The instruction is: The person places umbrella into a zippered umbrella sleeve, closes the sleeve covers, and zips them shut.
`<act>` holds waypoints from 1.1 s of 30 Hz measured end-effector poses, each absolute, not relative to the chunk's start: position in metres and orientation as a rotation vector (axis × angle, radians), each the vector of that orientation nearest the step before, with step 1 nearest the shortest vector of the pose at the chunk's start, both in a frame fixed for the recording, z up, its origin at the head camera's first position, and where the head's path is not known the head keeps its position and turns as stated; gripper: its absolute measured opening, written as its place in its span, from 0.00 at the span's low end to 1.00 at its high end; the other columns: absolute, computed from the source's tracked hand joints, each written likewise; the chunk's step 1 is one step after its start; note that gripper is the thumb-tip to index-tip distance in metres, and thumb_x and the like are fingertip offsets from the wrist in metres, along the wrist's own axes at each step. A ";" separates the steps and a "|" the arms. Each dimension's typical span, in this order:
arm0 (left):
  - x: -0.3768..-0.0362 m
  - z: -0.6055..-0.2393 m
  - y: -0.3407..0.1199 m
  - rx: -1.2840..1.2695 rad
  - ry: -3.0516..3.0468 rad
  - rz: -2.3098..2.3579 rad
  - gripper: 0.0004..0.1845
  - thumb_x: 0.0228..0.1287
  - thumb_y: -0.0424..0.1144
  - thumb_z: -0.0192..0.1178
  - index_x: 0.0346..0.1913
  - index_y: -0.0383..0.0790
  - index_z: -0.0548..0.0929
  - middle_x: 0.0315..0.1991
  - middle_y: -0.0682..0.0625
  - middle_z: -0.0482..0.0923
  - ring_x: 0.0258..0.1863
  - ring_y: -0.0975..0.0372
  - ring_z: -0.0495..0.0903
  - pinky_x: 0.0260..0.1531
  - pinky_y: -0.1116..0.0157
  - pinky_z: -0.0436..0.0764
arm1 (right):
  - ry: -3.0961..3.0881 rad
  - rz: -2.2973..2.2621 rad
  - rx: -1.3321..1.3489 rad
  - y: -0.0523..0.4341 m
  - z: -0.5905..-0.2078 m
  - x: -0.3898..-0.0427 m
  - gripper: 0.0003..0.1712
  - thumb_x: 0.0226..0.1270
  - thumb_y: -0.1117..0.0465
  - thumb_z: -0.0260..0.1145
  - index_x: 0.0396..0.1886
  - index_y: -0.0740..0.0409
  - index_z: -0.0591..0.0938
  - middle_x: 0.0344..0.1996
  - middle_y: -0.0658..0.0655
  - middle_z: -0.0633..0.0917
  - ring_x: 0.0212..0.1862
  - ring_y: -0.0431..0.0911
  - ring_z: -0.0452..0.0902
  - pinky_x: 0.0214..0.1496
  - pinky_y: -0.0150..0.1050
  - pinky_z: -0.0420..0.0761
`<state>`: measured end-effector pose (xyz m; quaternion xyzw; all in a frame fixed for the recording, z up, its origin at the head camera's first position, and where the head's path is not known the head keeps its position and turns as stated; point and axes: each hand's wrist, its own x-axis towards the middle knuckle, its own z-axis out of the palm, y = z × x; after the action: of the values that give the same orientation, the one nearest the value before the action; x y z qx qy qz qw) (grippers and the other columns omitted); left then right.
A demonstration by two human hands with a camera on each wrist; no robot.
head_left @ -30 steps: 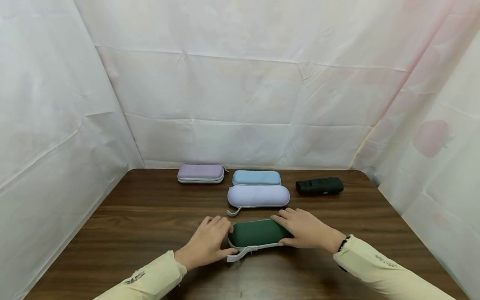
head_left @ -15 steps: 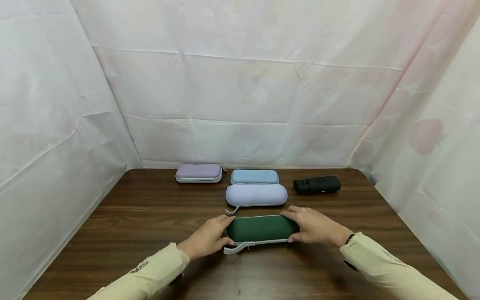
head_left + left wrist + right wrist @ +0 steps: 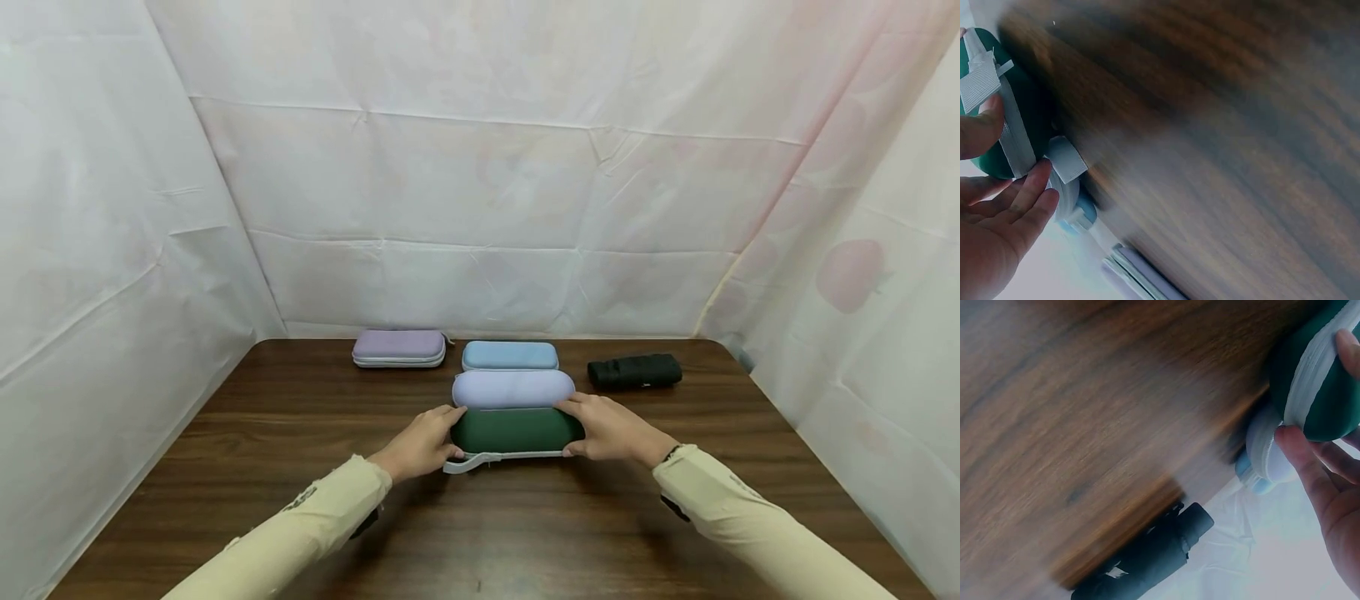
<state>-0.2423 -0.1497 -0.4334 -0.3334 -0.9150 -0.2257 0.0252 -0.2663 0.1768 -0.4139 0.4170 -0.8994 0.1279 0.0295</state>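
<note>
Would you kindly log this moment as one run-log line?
left hand: grips green case left end | right hand: grips right end | green case: against lavender case | table: blue case, purple case, black umbrella

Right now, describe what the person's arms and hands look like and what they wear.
Both arms wear long, pale cream sleeves. The left sleeve and the right sleeve each carry a small dark marking on the forearm. A dark band shows at the right wrist. The left hand and right hand are bare, without gloves.

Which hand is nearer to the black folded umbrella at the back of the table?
Right. The right hand grips the green case's right end, in front of the black umbrella; the left hand holds the case's far end.
</note>
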 end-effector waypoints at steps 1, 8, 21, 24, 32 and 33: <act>-0.244 -0.434 -0.150 -1.027 -2.828 -0.700 0.33 0.58 0.34 0.67 0.63 0.20 0.67 0.52 0.36 0.74 0.43 0.57 0.76 0.43 0.61 0.78 | -2.772 0.395 1.284 0.177 -0.415 -0.268 0.39 0.52 0.53 0.76 0.61 0.67 0.74 0.52 0.60 0.77 0.49 0.48 0.77 0.49 0.45 0.77; -0.248 -0.435 -0.150 -0.991 -2.832 -0.726 0.34 0.58 0.33 0.68 0.63 0.21 0.67 0.51 0.36 0.74 0.48 0.53 0.77 0.46 0.59 0.77 | -2.787 0.438 1.240 0.175 -0.418 -0.271 0.41 0.52 0.52 0.76 0.61 0.68 0.73 0.49 0.57 0.73 0.44 0.44 0.75 0.47 0.42 0.77; -0.253 -0.429 -0.160 -0.963 -2.937 -0.714 0.36 0.58 0.41 0.69 0.66 0.32 0.67 0.56 0.43 0.73 0.53 0.55 0.75 0.51 0.57 0.74 | -2.825 0.409 1.209 0.184 -0.421 -0.270 0.45 0.54 0.46 0.74 0.67 0.61 0.69 0.59 0.59 0.67 0.48 0.45 0.74 0.47 0.44 0.76; -0.264 -0.426 -0.172 -1.003 -2.938 -0.670 0.33 0.57 0.41 0.69 0.64 0.33 0.71 0.56 0.43 0.75 0.55 0.54 0.74 0.54 0.55 0.72 | -2.846 0.451 1.225 0.195 -0.420 -0.269 0.47 0.54 0.46 0.74 0.69 0.57 0.66 0.61 0.57 0.66 0.47 0.44 0.74 0.45 0.43 0.76; -0.313 -0.406 -0.227 -0.809 -2.979 -0.491 0.25 0.63 0.35 0.62 0.62 0.31 0.72 0.55 0.40 0.77 0.56 0.48 0.74 0.55 0.50 0.70 | -2.836 0.313 1.121 0.240 -0.404 -0.283 0.49 0.51 0.51 0.77 0.70 0.58 0.64 0.62 0.62 0.66 0.57 0.56 0.70 0.51 0.53 0.73; -0.319 -0.401 -0.233 -0.772 -3.000 -0.475 0.25 0.64 0.35 0.61 0.63 0.30 0.71 0.56 0.39 0.76 0.57 0.47 0.73 0.56 0.49 0.70 | -2.837 0.286 1.104 0.246 -0.403 -0.287 0.49 0.51 0.52 0.77 0.70 0.59 0.64 0.62 0.63 0.67 0.58 0.57 0.68 0.52 0.55 0.72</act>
<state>-0.3187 -0.2325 -0.4013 -0.2462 -0.9573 -0.1516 0.0038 -0.2867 0.2461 -0.4026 0.3607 -0.9270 0.0935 0.0417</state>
